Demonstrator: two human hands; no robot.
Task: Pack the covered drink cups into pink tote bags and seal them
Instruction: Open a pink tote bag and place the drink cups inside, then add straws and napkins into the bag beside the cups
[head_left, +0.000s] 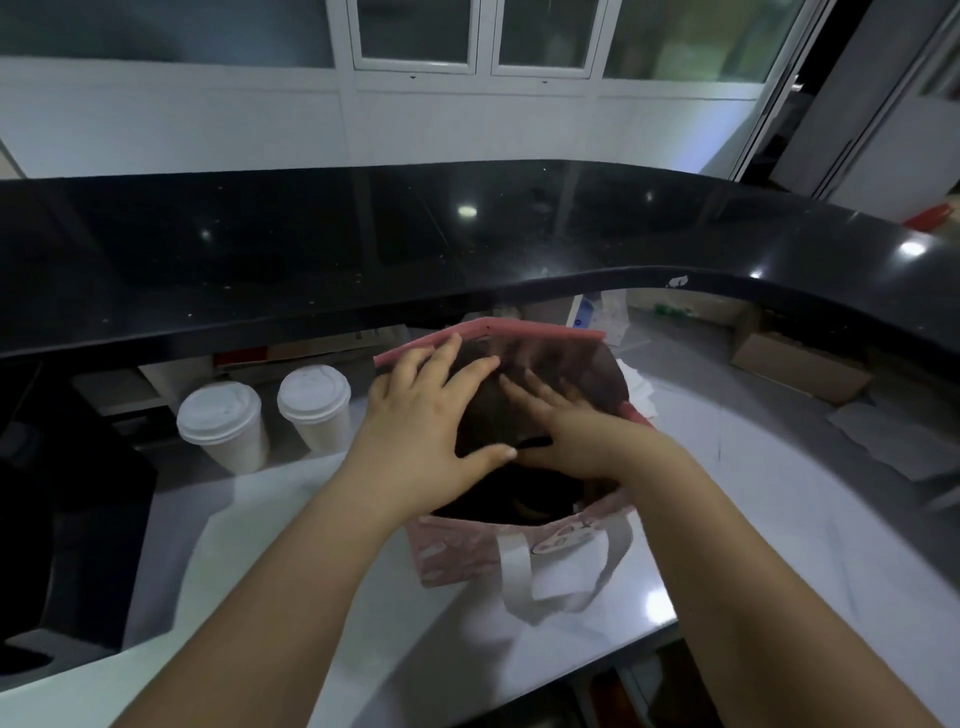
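The bag (452, 553) stands upright on the worktop (753, 519) right in front of me, its white handle (514, 569) hanging down the near side. Its flap (576, 364) is folded over the top, dark side up, with the pink edge at the far side. My left hand (428, 421) lies flat on the flap, fingers spread and reaching to that edge, thumb pointing at my right hand (563, 428). The right hand's fingers lie straight on the flap; neither hand grips anything. Below my palms the mouth is open and dark; I cannot tell what is inside. Left of the bag stands a cup (223, 431) with a white lid, and just beside it a second cup (316, 410). Behind them runs the black counter (363, 249). A box (800, 364) sits far right.
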